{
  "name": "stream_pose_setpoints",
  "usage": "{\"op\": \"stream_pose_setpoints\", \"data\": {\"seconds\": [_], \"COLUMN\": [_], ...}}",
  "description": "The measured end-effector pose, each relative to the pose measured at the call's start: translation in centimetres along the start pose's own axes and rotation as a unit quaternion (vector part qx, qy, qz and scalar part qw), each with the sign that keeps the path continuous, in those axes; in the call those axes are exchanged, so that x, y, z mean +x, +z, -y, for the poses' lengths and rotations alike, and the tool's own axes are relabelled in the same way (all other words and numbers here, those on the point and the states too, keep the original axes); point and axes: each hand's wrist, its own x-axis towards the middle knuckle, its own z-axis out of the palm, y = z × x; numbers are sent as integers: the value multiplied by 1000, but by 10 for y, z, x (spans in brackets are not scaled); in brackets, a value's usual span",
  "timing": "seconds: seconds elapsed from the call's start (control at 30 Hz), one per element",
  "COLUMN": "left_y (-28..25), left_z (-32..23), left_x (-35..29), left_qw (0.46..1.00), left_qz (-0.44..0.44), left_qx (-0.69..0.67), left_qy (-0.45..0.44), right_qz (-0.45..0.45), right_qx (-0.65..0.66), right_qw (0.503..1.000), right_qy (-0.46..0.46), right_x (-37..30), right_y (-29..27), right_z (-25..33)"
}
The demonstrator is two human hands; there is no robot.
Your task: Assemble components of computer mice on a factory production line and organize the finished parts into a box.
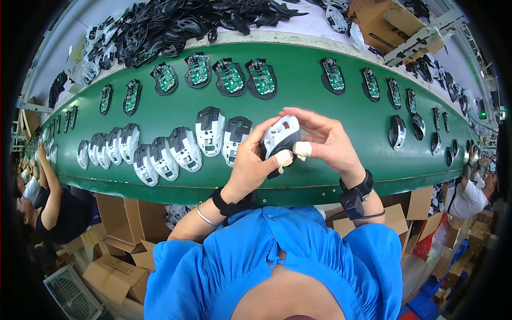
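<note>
Between my two hands, above the green work surface (304,69), is a computer mouse shell (281,133) with a white side and a black side. My left hand (249,159) grips it from the left, fingers behind it and thumb pressed on its near face. My right hand (332,145) closes round the other side, its thumb near the left thumb. Both thumbs wear cream-coloured covers. The far fingers are partly hidden by the shell. Just left of my left hand lies a white-and-black mouse shell (235,140), with another mouse shell (209,130) beside it.
Several mouse bases with green circuit boards (261,78) line the far side. More white-and-black shells (183,148) lie at left, others (397,132) at right. Black parts (176,24) are heaped beyond. Cardboard boxes (118,277) stand below; co-workers (50,197) sit at both ends.
</note>
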Motion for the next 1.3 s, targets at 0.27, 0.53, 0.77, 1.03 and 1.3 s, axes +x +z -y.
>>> {"op": "stream_pose_setpoints", "data": {"seconds": [0.27,0.53,0.77,1.03,1.3], "left_y": [-9,-13,-2,-4,-1], "left_z": [11,27,5,12,5], "left_x": [9,3,5,4,15], "left_qw": [997,952,878,875,852], "left_qz": [4,74,140,241,270], "left_qx": [21,273,426,418,448], "left_qy": [-77,-117,-166,-20,-10], "right_qz": [-68,27,-4,12,-19], "right_qx": [79,-416,-386,-375,-340], "right_qw": [992,907,922,927,940], "right_qy": [66,-53,-35,22,2], "right_x": [3,-3,-27,-45,-51], "right_y": [-7,-23,-20,-13,-14], "right_z": [-20,-2,-15,-11,-10]}}
